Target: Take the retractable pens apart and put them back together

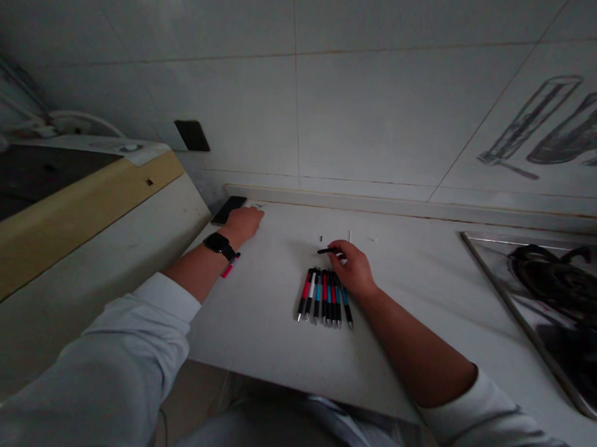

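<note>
My right hand (352, 265) pinches a short black pen part (328, 250) just above the worktop. Close below it, several click pens (317, 298) lie side by side in a row, with red, white and blue barrels, black grips and silver tips toward me. My left hand (245, 223) reaches to the back left, fingers curled together; what they hold, if anything, is hidden. Beside that hand lies a black phone (228, 210). A pink-red pen piece (230, 266) with a dark end lies partly under my left wrist.
Beyond my right hand are a tiny black piece (321, 238), a thin white stick (350, 235) and a small pale bit (372, 239). A gas stove (554, 310) borders the white worktop (268, 322) on the right. A bulky white-and-yellow appliance (143, 215) stands left; a tiled wall rises behind.
</note>
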{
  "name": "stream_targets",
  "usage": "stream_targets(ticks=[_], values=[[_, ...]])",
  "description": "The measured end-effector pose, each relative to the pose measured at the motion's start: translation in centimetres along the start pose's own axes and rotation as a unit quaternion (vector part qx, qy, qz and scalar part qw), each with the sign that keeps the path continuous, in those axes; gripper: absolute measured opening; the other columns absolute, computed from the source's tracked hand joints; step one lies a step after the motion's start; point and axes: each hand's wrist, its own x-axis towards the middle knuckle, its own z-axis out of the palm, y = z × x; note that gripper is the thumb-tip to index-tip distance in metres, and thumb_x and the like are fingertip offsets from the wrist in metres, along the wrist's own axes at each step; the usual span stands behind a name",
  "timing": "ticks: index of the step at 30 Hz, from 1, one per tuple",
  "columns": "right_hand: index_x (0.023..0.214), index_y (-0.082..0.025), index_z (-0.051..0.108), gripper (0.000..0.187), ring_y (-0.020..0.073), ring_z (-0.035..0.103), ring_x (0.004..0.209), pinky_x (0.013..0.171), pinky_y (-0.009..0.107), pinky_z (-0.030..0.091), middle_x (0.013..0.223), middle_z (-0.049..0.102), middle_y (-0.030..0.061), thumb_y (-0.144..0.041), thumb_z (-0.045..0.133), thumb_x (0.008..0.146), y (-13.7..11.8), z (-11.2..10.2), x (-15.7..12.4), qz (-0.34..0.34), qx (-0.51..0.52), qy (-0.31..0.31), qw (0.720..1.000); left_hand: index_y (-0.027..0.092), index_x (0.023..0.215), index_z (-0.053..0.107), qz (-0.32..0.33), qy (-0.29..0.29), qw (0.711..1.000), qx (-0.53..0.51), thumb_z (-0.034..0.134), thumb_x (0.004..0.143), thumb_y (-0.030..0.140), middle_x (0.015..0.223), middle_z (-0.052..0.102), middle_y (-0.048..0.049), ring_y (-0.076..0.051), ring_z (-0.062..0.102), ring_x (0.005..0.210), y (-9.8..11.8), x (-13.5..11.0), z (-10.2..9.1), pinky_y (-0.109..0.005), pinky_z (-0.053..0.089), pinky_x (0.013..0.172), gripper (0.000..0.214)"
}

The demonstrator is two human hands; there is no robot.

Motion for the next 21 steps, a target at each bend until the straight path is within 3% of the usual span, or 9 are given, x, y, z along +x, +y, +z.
stream_targets(ticks=[3,6,8,12,21], values=[[0.109,-0.022,0.069,0.021,0.0179,0.068,0.081,0.078,0.033,0.057,0.105,0.073,0.006,-0.028,0.056,0.093,0.2,0.2,0.0,0.003,0.009,-0.007,1.0,0.022,0.129,0.066,0.076,0.043,0.995,-0.05,0.066,0.092,0.024,0.117,0.071,-0.0096,-0.026,0.065,0.111,2.4,-0.7,-1.2,-0.036,0.049,0.095,0.038],[0.112,-0.023,0.07,0.024,0.0189,0.07,0.087,0.081,0.035,0.058,0.111,0.074,0.0067,-0.029,0.055,0.094,0.3,0.4,0.0,-0.01,0.024,-0.011,1.0,0.026,0.138,0.06,0.225,0.035,0.964,-0.137,0.07,0.091,0.025,0.119,0.071,-0.0056,-0.022,0.066,0.109,6.6,-1.5,-1.7,-0.033,0.05,0.094,0.048],[0.113,-0.024,0.071,0.025,0.0199,0.07,0.093,0.084,0.036,0.057,0.114,0.074,0.0067,-0.03,0.054,0.095,0.4,0.4,0.0,-0.019,0.039,-0.018,0.999,0.028,0.14,0.058,0.281,0.044,0.943,-0.171,0.069,0.092,0.022,0.12,0.072,-0.0044,-0.021,0.066,0.112,9.3,-2.1,-1.6,-0.034,0.05,0.097,0.049],[0.11,-0.023,0.071,0.023,0.02,0.07,0.089,0.084,0.036,0.055,0.107,0.076,0.0056,-0.032,0.056,0.094,0.7,0.5,0.0,-0.001,0.063,-0.026,0.998,0.027,0.136,0.059,0.288,0.065,0.935,-0.197,0.069,0.092,0.019,0.116,0.075,-0.0043,-0.022,0.068,0.109,12.3,-2.7,-0.5,-0.037,0.051,0.096,0.045],[0.119,-0.023,0.056,0.032,0.018,0.067,0.077,0.075,0.032,0.052,0.088,0.071,0.0012,-0.039,0.061,0.092,0.6,0.5,0.2,0.038,0.151,-0.029,0.987,0.025,0.135,0.061,0.266,0.068,0.929,-0.246,0.076,0.086,0.019,0.112,0.076,-0.0057,-0.022,0.071,0.104,13.4,-2.7,0.8,-0.038,0.054,0.095,0.052]])
